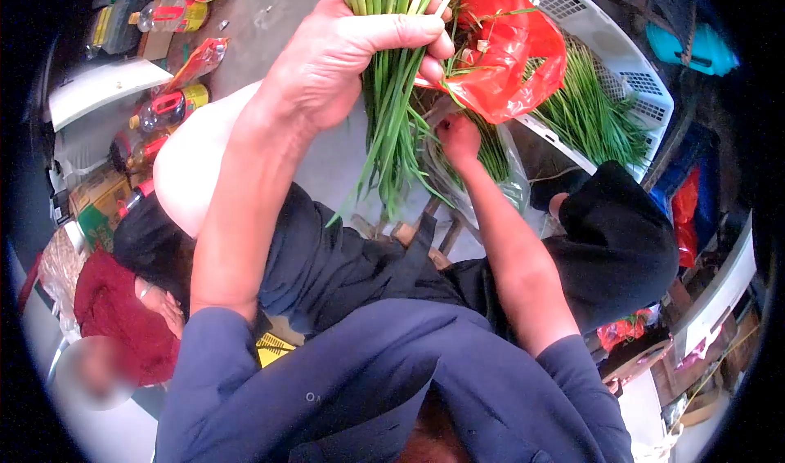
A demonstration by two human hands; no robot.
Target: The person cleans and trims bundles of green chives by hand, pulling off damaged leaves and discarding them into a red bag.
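Note:
My left hand [368, 42] is raised, its fingers and thumb wrapped round a bunch of garlic chives [391, 111]. The long green leaves hang down from it, and the pale stems stick out at the top. Lower and to the right, my right hand [459, 140] is closed at the clear plastic bag [513, 187], which has more chives in it. What its fingers grip is hidden. Just above that hand, a red plastic bag [523, 62] stands open with some greens and small bits inside.
A white plastic crate [654, 95] at the upper right holds a large heap of chives [593, 107]. Bottles of yellow-labelled liquid [184, 13] stand on the left. A person in a dark red sleeve [123, 316] sits at the lower left. A turquoise container [695, 50] lies far right.

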